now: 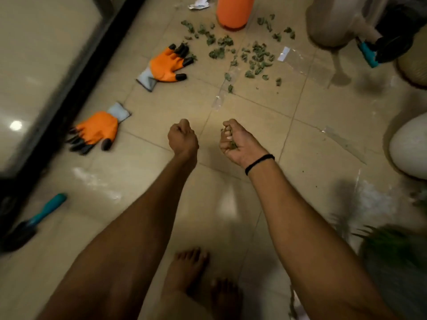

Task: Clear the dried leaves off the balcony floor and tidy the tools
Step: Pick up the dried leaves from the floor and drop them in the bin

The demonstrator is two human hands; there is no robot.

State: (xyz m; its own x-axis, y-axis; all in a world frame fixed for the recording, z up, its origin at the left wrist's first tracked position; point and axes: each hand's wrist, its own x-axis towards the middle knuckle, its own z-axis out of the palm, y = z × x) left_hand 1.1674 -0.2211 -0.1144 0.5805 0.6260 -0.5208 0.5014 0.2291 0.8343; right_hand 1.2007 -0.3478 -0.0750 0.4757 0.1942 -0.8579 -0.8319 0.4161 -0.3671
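Orange container point(233, 12): stands upright at the far edge of the floor point(300, 107); its top is cut off, so its contents cannot be told.
White pot point(410, 146): rounded, at the floor's right edge; its inside is hidden.
Pale vessel point(332, 24): blurred, in the far right corner; its contents cannot be told.
Dried leaves point(242, 51): many small curled green-grey bits scattered on the far floor, just in front of the orange container and around it.
Right hand point(240, 142): curled round a clump of dried leaves that shows between its fingers; a black band point(260, 162) circles the wrist.
Left hand point(182, 137): closed in a fist, knuckles up, beside the right hand and apart from it; whether it holds anything cannot be told.
Gloves, two: both orange with black claw tips and grey cuffs. The far glove point(166, 65) touches the leaf scatter with its fingertips. The near glove point(97, 130) lies by the dark door frame point(76, 84) along the left edge.
Teal-handled tools, two: a trowel point(34, 220) at the near left edge, and a second tool point(367, 51) in the far right corner.
Bare feet, two: the left foot point(187, 266) and right foot point(225, 294) stand at the near edge.
Clear wrapper point(291, 56): one, flat beside the leaves.
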